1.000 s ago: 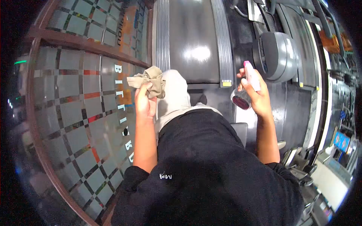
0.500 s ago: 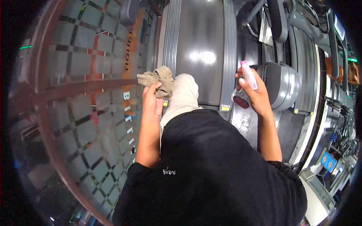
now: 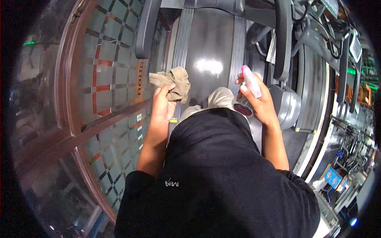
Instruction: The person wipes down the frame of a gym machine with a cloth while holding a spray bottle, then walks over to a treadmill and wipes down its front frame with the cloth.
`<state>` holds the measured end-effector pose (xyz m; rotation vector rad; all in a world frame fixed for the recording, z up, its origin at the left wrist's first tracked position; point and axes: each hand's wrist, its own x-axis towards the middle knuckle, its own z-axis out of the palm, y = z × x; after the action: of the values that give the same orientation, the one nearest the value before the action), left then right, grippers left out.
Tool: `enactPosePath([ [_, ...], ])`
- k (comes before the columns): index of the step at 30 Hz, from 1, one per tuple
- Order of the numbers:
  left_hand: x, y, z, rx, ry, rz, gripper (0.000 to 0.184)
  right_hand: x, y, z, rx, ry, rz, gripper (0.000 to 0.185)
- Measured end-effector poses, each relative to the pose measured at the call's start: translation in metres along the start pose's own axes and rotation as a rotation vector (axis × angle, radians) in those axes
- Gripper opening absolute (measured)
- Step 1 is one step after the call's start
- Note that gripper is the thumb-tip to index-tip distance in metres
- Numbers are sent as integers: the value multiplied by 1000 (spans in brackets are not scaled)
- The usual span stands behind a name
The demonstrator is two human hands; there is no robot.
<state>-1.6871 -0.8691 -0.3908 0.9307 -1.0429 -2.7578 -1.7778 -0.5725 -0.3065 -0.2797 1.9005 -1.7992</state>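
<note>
A crumpled tan cloth [image 3: 176,85] is pinched in my left hand [image 3: 162,107], thumb on top and fingers beneath. My right hand [image 3: 262,105] is wrapped round a spray bottle [image 3: 251,82] with a white head and a pink tip. Part of its clear body and a dark red oval show below my fingers. Both hands are raised apart in front of me, above the grey treadmill belt [image 3: 208,43].
To the left runs a glass wall with a brown frame [image 3: 71,103]. A dark padded handrail [image 3: 149,31] reaches in at the upper left, another handrail [image 3: 282,43] at the right. A second treadmill [image 3: 311,91] stands further right.
I have moved forward along the treadmill, and its front end now shows at the top. The cloth and the spray bottle stay in my hands. My right hand has come slightly left.
</note>
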Motion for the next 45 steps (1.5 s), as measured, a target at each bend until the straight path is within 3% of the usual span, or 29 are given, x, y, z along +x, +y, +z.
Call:
enactPosePath([
  [3,30,8,30,-82,-10,-19,40,52,-10,-29,-36,-27,-34,36],
  [10,111,6,92,-116,-72,182,39,169,-38,-102,-169,-177,-72,34],
  [16,136,3,121,-126,215,228,43,255,-72,-121,-166,-391,-15,33],
  [22,154,12,110,-199,396,277,49,351,-85,-93,-205,-583,-61,33],
  [26,174,30,80,-488,301,338,50,402,-92,-44,-207,-706,-21,33],
  [29,203,44,68,-449,415,373,48,438,-103,-9,-274,-775,-84,32],
  [32,227,60,58,-388,333,329,48,470,-113,10,-377,-836,-162,32],
  [36,251,79,67,-421,450,384,46,503,-125,36,-332,-875,-57,31],
  [40,263,89,68,-529,529,415,32,527,-126,57,-360,-947,-49,32],
  [45,289,69,32,-196,868,534,39,564,-119,86,-314,-1101,1,34],
])
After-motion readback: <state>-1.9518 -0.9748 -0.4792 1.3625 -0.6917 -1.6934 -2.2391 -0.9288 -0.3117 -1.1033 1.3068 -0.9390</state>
